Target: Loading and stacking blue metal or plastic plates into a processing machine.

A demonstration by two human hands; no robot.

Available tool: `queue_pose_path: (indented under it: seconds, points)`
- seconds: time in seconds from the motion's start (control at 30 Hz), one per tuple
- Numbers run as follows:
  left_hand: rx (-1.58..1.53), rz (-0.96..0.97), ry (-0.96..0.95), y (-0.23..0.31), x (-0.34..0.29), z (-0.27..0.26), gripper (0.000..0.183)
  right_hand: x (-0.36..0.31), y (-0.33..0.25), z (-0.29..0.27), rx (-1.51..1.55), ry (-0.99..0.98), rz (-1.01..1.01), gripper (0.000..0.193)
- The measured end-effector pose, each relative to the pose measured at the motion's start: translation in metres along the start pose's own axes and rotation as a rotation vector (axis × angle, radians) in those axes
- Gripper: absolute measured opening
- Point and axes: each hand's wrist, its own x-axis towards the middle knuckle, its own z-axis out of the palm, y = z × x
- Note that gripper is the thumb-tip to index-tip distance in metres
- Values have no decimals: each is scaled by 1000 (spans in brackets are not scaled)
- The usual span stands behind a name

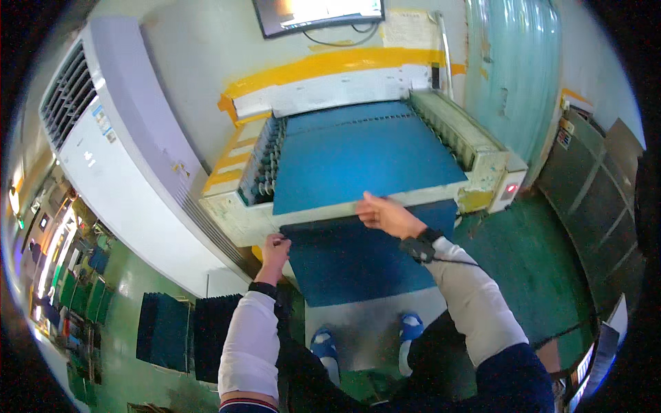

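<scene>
A sheet (365, 258) hangs off the near edge of the machine bed (368, 162), with the left hand (275, 248) at its left corner and the right hand (385, 215) on its top edge. An air-conditioning cabinet (117, 151) stands left of the machine; stacked sheets (164, 330) lie on the floor below it.

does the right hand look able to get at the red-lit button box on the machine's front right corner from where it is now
Probably yes. The right hand rests on the blue sheet at the machine's front edge, and the button box sits along that same edge further right. Nothing stands between them, though the hand would have to let go of the sheet.
</scene>
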Motion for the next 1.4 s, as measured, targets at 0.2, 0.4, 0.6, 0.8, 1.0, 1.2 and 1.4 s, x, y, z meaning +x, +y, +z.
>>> queue_pose_path:
  seconds: [0.2, 0.4, 0.6, 0.8, 1.0, 1.2, 1.4]
  points:
    - [-109, 56, 6, -1, 0, 23, 39, -12, 31, -37, -1113, 398, -523, 26]
    - [-97, -4, 39, -5, 7, 10, 36, -15, 38, -29, -1477, 368, -560, 22]
    - [-166, -39, 32, 3, -2, 18, 35, -16, 41, -32, -1574, 442, -607, 21]
    - [-165, -79, 27, 3, 1, 12, 34, -14, 39, -28, -1587, 414, -573, 20]
    - [-160, -64, 29, 9, -2, 6, 36, -13, 40, -30, -1595, 406, -601, 17]
    - [-116, -112, 51, 20, -11, 21, 55, -23, 36, -38, -1610, 425, -621, 16]
    - [219, 40, 83, -8, 15, 8, 54, -26, 28, -22, -1490, 332, -532, 26]
